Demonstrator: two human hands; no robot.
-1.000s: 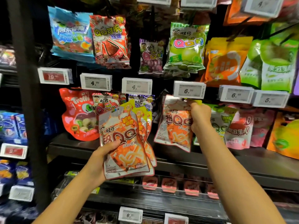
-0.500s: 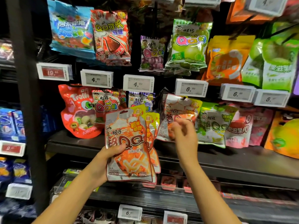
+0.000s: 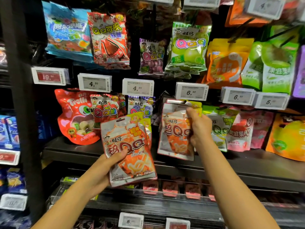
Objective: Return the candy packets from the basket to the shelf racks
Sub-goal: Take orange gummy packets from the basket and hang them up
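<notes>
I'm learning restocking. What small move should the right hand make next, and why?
Probably lift the orange packet so its hang hole meets the hook tip under the 6.50 tag. The right hand grips it just below that hook, matching packets hang there, and the left hand holds more.

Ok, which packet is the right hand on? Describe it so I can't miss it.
Find the price tag reading 6.50 in the middle of the rack. Directly below it hangs the orange-and-silver packet that the right hand grips by its right edge. Its neighbour to the right is a green packet.
</notes>
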